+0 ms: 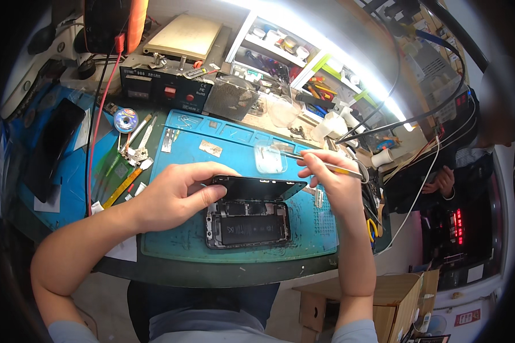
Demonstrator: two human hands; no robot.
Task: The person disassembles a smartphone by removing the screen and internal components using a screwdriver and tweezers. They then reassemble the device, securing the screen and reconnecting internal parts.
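Observation:
An opened smartphone (pixel 248 229) lies on the blue repair mat, its battery and inner parts showing. Its dark screen (pixel 257 188) is tilted up along the far edge. My left hand (pixel 180 191) pinches the screen's left corner between thumb and fingers. My right hand (pixel 335 177) is closed around a slim silver-and-gold tool (pixel 343 170), whose exact kind I cannot make out. The tool's thin front end points left, at the right side of a small clear plastic box (pixel 270 160) beyond the phone. The box's contents are too small to name.
Left of the mat (pixel 183 243) lie a solder spool (pixel 126 120), loose tools and a dark phone (pixel 54 151). A black control box (pixel 163 88) and lit shelves (pixel 274 43) stand behind. Cables hang at right, near yellow-handled pliers (pixel 372 228). Another person's hand (pixel 442 182) shows far right.

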